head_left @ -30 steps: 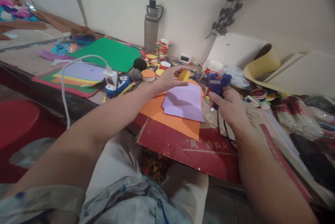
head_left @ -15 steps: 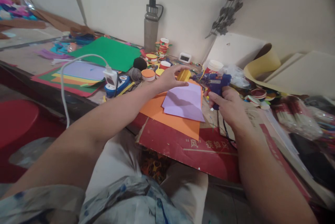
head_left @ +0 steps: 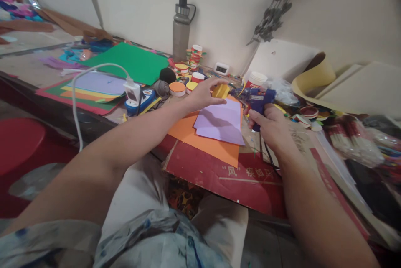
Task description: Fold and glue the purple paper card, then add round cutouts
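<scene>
A small round yellow piece (head_left: 221,91) is held up between the thumb and fingers of my left hand (head_left: 205,93). My right hand (head_left: 273,128) is wrapped round the grip of a blue hot glue gun (head_left: 258,100), its nozzle pointing left at the yellow piece. Whether the nozzle touches it I cannot tell. Below my hands lie lilac sheets (head_left: 221,122) on an orange sheet (head_left: 216,147), which rests on a red cardboard panel (head_left: 225,184). Left of my left hand stand an orange-topped round piece (head_left: 177,88) and a yellow-topped one (head_left: 191,87).
A grey water bottle (head_left: 181,29) and a white digital clock (head_left: 221,68) stand by the wall. A white cable (head_left: 75,109) loops from a plug on a blue power strip (head_left: 140,103). Green sheets (head_left: 125,62) lie left; bagged red-and-white sticks (head_left: 355,140) lie right.
The glue gun and my right hand have shifted very slightly left. My left hand keeps its hold, with the yellow piece turned a little.
</scene>
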The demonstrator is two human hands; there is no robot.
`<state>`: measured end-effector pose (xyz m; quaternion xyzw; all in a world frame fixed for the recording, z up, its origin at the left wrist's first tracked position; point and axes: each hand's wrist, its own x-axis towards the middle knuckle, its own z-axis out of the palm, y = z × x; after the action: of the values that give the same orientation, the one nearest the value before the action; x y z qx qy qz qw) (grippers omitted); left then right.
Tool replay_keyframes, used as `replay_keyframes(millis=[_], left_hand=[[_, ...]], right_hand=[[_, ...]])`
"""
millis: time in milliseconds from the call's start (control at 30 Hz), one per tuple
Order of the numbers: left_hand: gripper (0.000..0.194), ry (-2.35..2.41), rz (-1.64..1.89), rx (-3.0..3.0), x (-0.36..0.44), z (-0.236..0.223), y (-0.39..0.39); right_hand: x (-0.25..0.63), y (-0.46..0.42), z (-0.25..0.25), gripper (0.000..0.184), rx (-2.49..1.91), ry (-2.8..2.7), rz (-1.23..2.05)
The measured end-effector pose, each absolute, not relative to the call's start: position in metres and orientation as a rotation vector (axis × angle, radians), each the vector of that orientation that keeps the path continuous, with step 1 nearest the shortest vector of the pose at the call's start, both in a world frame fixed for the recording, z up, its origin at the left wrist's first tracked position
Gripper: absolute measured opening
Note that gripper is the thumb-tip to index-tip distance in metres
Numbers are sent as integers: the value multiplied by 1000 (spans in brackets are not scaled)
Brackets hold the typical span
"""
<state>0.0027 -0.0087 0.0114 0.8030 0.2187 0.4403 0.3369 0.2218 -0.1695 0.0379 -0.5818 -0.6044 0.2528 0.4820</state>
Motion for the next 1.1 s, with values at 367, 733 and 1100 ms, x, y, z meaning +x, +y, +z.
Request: replay_keyframes(millis=[367, 733, 1100], left_hand=[[67, 581, 1165, 2328, 3, 7, -5], [66, 551, 1167, 2074, 9, 13, -13], [45, 650, 1023, 1258, 6, 29, -27]], right_hand=[[215, -173, 43, 23, -1342, -1374, 693], [217, -168, 35, 29, -1291, -1335, 780], [214, -169, 37, 38, -1187, -1217, 894]])
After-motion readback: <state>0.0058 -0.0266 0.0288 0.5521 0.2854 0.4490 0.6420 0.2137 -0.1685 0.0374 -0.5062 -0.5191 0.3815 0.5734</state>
